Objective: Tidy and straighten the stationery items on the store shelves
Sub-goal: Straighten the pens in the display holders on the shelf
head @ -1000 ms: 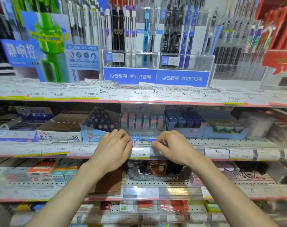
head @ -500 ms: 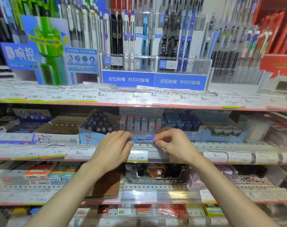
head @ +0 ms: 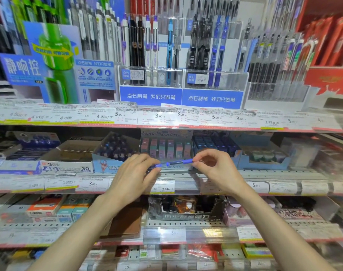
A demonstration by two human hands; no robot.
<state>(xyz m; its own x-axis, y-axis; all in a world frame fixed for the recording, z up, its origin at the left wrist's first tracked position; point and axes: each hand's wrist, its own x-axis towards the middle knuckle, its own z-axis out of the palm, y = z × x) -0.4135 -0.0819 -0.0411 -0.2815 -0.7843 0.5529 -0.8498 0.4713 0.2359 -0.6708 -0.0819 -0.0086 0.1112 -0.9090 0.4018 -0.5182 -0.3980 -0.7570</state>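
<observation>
Store shelves (head: 186, 174) fill the view, several tiers deep, price tags along each front edge. Top tier: upright pens in clear racks (head: 182, 79) with blue signs, green-and-blue poster (head: 49, 61) at left, red packaging at far right. Middle tier: open boxes in a row, white eraser box (head: 67, 163) left, tilted box of dark blue items (head: 114, 151), pastel eraser display box (head: 166, 148) centre, blue boxes to its right. Lower tier: black display box (head: 186, 210), brown wallet-like item (head: 125, 222), small coloured packs at left.

Both bare forearms reach up from the bottom corners, converging at the middle tier's front edge. Blue pen (head: 171, 163) held roughly level between the two hands, slightly higher at its right end, in front of the pastel box and just above the shelf lip. Left hand (head: 133, 177) palm down, fingers curled, thumb and fingertips closed on the pen's left end, wrist bent slightly inward. Right hand (head: 217, 169) pinches the right end with thumb and index finger, other fingers loosely curled, back of the hand toward the camera. Hands close together, not touching each other. Edges of frame blurred; small print on tags mostly unreadable.
</observation>
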